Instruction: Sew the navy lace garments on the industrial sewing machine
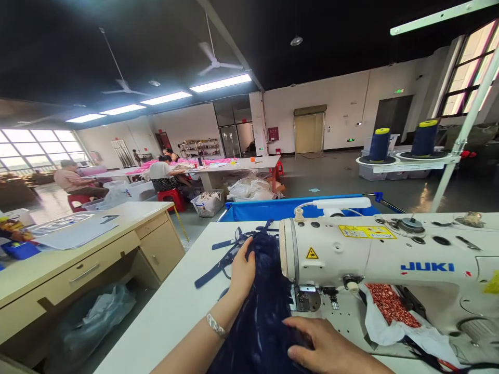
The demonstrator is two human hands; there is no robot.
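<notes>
Where yellow labels sit (blue): "JUKI" lettering

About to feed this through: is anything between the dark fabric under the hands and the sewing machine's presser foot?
Nothing visible. The dark fabric runs right up to the presser foot, with the left hand and right hand resting flat on it. The red patterned cloth lies on the far side of the foot.

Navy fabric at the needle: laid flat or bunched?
Bunched. The navy fabric humps in folds between the left hand and right hand, beside the sewing machine.
</notes>
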